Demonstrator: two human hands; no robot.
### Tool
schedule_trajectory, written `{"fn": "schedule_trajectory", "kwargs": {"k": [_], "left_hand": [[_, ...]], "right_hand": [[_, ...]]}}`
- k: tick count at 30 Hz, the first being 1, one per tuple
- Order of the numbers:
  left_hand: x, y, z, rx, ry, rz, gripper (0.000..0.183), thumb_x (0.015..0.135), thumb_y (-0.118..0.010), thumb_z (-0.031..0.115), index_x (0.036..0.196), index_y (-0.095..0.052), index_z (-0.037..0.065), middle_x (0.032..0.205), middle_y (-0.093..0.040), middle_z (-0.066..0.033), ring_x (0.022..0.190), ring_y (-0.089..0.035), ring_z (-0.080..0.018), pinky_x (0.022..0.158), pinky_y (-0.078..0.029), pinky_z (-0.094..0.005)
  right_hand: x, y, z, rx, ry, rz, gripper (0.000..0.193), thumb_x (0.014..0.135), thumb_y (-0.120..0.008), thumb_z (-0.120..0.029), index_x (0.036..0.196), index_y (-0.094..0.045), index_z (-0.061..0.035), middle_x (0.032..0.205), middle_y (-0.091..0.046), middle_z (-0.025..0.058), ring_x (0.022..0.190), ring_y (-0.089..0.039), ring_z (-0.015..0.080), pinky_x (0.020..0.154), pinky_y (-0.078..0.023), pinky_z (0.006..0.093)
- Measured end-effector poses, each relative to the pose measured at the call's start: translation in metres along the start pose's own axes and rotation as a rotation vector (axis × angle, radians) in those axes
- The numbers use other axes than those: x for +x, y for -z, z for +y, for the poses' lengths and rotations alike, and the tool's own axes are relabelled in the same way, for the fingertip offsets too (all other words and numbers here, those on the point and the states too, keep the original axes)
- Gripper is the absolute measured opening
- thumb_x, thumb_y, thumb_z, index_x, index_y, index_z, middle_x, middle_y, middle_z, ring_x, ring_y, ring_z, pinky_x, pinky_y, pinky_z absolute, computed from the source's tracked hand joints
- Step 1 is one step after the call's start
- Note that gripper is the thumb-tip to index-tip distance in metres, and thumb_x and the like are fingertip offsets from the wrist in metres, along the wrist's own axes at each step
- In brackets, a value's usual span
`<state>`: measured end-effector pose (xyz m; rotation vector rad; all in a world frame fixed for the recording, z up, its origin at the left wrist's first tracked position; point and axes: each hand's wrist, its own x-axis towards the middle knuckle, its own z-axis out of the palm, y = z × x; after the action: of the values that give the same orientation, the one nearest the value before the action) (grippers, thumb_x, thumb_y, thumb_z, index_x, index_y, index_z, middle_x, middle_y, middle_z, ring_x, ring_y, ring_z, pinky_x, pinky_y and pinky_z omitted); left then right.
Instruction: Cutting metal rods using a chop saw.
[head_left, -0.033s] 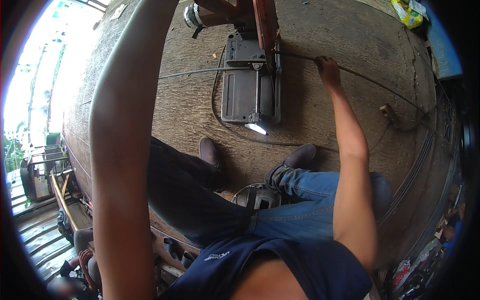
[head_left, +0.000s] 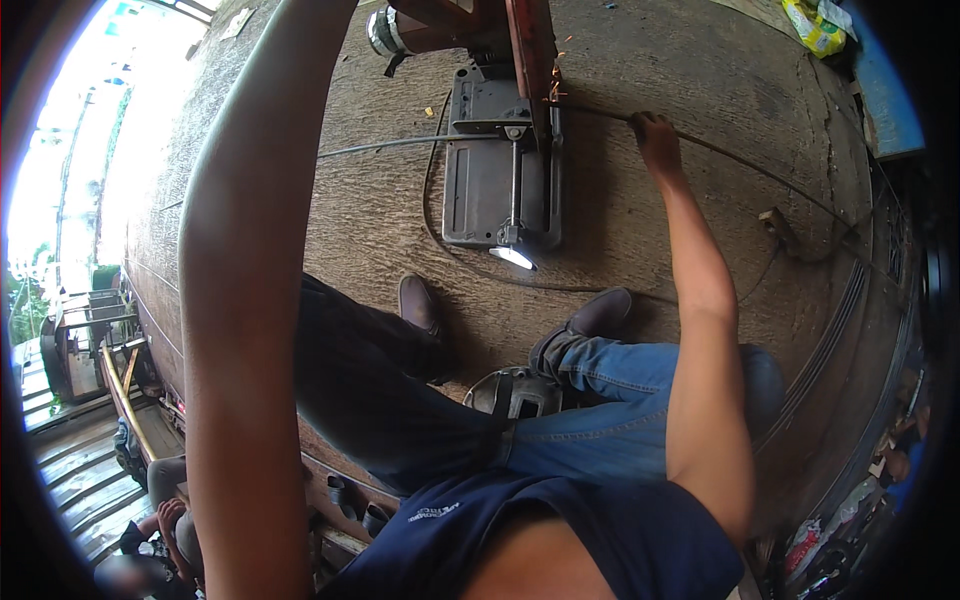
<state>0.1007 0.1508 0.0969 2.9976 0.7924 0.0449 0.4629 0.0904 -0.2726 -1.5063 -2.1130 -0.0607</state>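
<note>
A cut-off saw with a grey base [head_left: 470, 195] and a reddish blade guard [head_left: 530, 60] stands on the floor ahead of me. Small orange sparks [head_left: 556, 82] fly beside the guard, where a long thin metal rod [head_left: 760, 172] meets the saw. To the right of the saw, my right hand [head_left: 656, 140] is closed around this rod. My left arm [head_left: 250, 280] stretches up past the top edge, so its hand is out of sight. A clamp screw [head_left: 515, 185] runs along the base, its bright handle [head_left: 513, 258] nearest me.
Between my legs lies a welding mask [head_left: 520, 395]. A cable [head_left: 430, 200] loops around the saw base. Several thin rods [head_left: 820, 345] lie at the right, near a small block-shaped piece [head_left: 778, 228]. A yellow bag [head_left: 815, 28] lies far right. Another person [head_left: 165, 535] sits lower left.
Sparks beside the blade guard have grown from a faint glow to a scattered spray. My arms and the rod look unmoved.
</note>
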Motion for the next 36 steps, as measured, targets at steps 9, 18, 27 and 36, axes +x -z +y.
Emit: {"fn": "schedule_trajectory", "kwargs": {"k": [9, 18, 27, 36], "left_hand": [[0.0, 0.001, 0.01, -0.029, 0.113, -0.063, 0.026, 0.074, -0.069, 0.017, 0.096, -0.068, 0.003, 0.099, -0.067, -0.0135, 0.087, -0.063, -0.0204, 0.078, -0.049, -0.0322], [-0.007, -0.023, -0.026, -0.531, 0.104, 0.028, 0.025, 0.079, -0.064, 0.02, 0.094, -0.067, 0.0, 0.1, -0.066, -0.0155, 0.09, -0.062, -0.0229, 0.082, -0.048, -0.0338], [-0.009, -0.039, -0.055, -1.167, 0.076, 0.154, 0.029, 0.084, -0.058, 0.023, 0.093, -0.067, -0.003, 0.101, -0.065, -0.0179, 0.094, -0.06, -0.0259, 0.085, -0.046, -0.0358], [-0.001, -0.043, -0.05, -1.348, -0.016, 0.138, 0.038, 0.089, -0.049, 0.031, 0.089, -0.066, -0.004, 0.1, -0.064, -0.0214, 0.094, -0.059, -0.0313, 0.088, -0.044, -0.0399]], "right_hand": [[0.0, -0.005, 0.003, 0.032, -0.015, -0.006, 0.013, 0.084, -0.055, -0.013, 0.091, -0.065, -0.0068, 0.09, -0.064, 0.0135, 0.085, -0.061, 0.0349, 0.074, -0.049, 0.0436], [0.003, 0.002, -0.002, 0.043, -0.017, 0.0, 0.013, 0.085, -0.056, -0.014, 0.09, -0.065, -0.006, 0.089, -0.064, 0.0133, 0.084, -0.061, 0.0351, 0.073, -0.049, 0.0434], [0.005, 0.004, -0.009, 0.057, -0.013, -0.006, 0.013, 0.085, -0.055, -0.013, 0.09, -0.064, -0.0049, 0.09, -0.063, 0.0127, 0.086, -0.061, 0.0348, 0.074, -0.049, 0.0432], [0.002, 0.004, -0.008, 0.042, -0.033, -0.002, 0.013, 0.084, -0.054, -0.01, 0.09, -0.063, -0.0041, 0.093, -0.063, 0.0124, 0.088, -0.06, 0.0345, 0.077, -0.049, 0.0431]]}}
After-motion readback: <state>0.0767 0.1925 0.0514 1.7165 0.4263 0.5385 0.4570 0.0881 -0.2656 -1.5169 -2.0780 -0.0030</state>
